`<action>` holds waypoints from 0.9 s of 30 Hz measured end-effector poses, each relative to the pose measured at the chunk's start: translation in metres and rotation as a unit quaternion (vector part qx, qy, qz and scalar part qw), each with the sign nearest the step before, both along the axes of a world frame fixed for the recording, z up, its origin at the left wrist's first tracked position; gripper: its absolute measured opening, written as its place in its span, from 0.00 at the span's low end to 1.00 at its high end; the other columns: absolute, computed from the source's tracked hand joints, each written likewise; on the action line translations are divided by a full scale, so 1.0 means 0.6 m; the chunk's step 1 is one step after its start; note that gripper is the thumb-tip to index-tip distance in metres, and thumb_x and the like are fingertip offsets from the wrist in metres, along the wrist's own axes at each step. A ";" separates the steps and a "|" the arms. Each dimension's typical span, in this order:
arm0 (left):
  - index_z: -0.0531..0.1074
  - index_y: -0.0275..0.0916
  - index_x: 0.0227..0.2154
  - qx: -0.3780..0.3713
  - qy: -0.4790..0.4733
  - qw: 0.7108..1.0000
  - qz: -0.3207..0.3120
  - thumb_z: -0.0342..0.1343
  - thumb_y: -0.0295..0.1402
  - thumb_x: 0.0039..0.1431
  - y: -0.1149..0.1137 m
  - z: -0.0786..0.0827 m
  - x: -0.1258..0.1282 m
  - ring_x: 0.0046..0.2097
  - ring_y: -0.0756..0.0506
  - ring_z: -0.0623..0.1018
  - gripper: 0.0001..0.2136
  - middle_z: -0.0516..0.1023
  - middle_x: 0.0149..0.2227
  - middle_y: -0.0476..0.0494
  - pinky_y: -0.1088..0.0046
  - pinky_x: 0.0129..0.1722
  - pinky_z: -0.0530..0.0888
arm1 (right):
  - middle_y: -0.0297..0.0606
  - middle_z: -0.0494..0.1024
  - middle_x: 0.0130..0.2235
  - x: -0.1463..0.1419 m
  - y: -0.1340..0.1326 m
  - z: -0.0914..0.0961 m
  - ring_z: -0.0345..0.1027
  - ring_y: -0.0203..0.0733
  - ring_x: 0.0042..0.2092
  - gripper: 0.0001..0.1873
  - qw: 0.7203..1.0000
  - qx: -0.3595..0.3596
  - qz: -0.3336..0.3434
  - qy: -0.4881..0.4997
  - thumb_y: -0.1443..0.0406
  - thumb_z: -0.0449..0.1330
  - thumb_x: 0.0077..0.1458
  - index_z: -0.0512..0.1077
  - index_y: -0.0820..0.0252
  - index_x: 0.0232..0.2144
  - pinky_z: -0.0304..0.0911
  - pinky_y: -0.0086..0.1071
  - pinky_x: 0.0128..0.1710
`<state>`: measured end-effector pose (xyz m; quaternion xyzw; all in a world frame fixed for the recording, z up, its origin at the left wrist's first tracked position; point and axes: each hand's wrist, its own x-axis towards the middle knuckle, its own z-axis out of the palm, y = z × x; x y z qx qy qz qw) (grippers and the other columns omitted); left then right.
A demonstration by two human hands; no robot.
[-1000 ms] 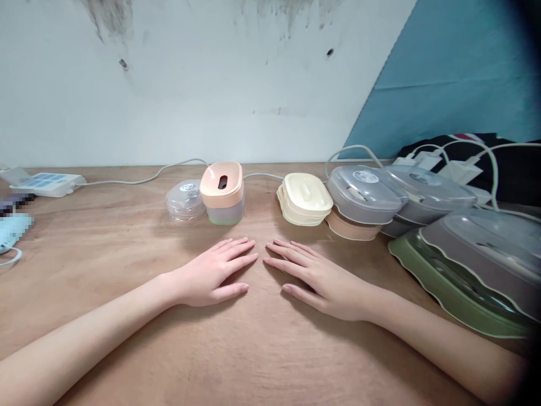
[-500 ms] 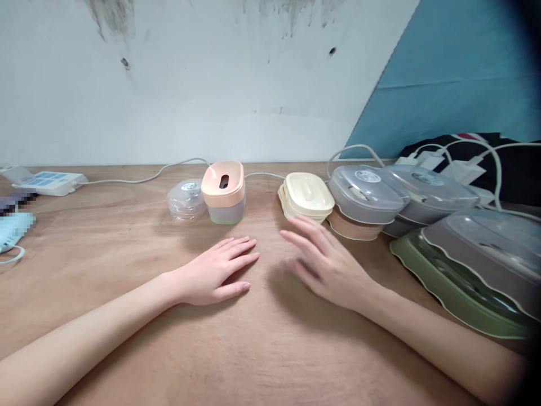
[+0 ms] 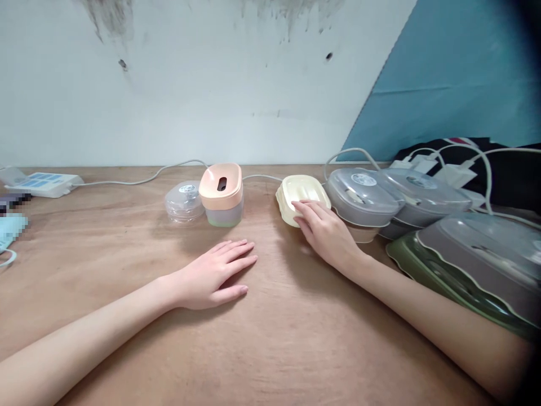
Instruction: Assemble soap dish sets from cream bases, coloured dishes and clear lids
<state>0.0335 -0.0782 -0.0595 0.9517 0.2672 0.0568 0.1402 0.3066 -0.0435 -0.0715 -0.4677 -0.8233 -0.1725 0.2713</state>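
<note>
My left hand [image 3: 217,273] lies palm down on the wooden table [image 3: 270,349], fingers spread, holding nothing. In front of it stands a small box with a peach lid [image 3: 218,186], which has a dark slot in its top. A clear round lidded container [image 3: 183,202] touches the box's left side. My right hand [image 3: 327,231] reaches over the front right of a stack of cream plastic lids [image 3: 291,192]. Its fingers are stretched out close together, with the tips on the top lid. The right thumb is hidden, and no lid is visibly lifted.
Grey translucent lidded containers [image 3: 363,197] and a large green one [image 3: 439,279] crowd the right side. White cables and plugs [image 3: 456,172] run behind them. A white power strip [image 3: 48,185] and a light-blue mask [image 3: 10,228] lie far left. A white wall [image 3: 211,96] closes the back.
My right hand has moved forward onto the cream stack, and its spread fingers have come closer together. The left hand stays in place. The whole view has shifted slightly.
</note>
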 end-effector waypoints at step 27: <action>0.41 0.40 0.63 -0.036 -0.104 0.994 -0.016 0.57 0.40 0.57 0.009 -0.013 -0.007 0.66 0.37 0.47 0.38 0.48 0.65 0.31 0.51 0.61 0.56 | 0.56 0.56 0.61 -0.003 -0.080 0.004 0.51 0.53 0.62 0.35 0.946 -0.228 0.230 -0.017 0.56 0.56 0.57 0.48 0.60 0.61 0.61 0.48 0.54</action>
